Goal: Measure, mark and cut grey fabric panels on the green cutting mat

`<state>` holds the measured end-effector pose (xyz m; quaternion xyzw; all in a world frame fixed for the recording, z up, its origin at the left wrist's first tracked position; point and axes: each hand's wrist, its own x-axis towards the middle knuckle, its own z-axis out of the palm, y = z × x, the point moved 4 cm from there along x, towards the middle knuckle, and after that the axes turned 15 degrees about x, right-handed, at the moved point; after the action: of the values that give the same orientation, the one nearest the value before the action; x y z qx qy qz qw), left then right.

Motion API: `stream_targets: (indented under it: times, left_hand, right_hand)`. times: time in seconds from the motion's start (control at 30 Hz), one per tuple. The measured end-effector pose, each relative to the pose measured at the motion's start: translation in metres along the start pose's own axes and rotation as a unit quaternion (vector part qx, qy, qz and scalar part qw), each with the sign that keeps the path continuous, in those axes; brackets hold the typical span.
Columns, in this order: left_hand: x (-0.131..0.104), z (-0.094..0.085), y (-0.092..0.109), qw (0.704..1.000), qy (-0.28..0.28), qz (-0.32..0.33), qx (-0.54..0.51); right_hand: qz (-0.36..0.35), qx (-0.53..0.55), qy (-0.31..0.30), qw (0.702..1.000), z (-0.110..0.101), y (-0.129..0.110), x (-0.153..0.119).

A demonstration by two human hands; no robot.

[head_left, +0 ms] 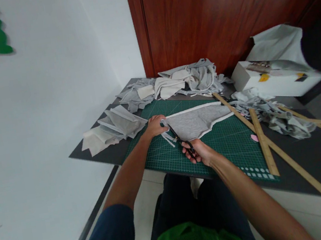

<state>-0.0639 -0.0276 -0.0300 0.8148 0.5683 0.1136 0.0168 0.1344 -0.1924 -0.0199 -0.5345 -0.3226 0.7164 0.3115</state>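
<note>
A grey fabric piece with white edging (200, 120) lies across the green cutting mat (228, 145). My right hand (197, 151) is closed round the handles of black scissors (189, 148), whose blades point up and left to the fabric's left edge. At that left end, my left hand (157, 125) has its fingers closed on the fabric's edge. Thin cut strips (168, 139) hang or lie on the mat between my hands. Whether the scissor blades are apart is too small to tell.
Folded grey cloth pieces (121, 122) lie at the left, near the wall. Heaped fabric (184, 79) lines the back. Wooden rulers (296, 167) cross the right side beside a scrap pile (282, 117). A white box (275, 77) stands at the back right.
</note>
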Motion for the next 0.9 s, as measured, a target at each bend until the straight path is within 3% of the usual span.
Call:
stream_targets:
  times: [0.27,0.5,0.9]
  left_hand:
    - [0.01,0.009,-0.012,0.999,0.027,-0.023,-0.041]
    - [0.018,0.02,-0.02,0.997,0.062,-0.003,-0.038]
    - [0.016,0.019,-0.019,0.997,0.068,-0.001,-0.026]
  right_hand:
    - [-0.019,-0.028,0.015,0.999,0.002,0.003,0.002]
    - [-0.013,-0.035,0.01,0.999,0.002,0.002,0.004]
    - [-0.003,-0.035,0.018,0.999,0.004,-0.008,0.009]
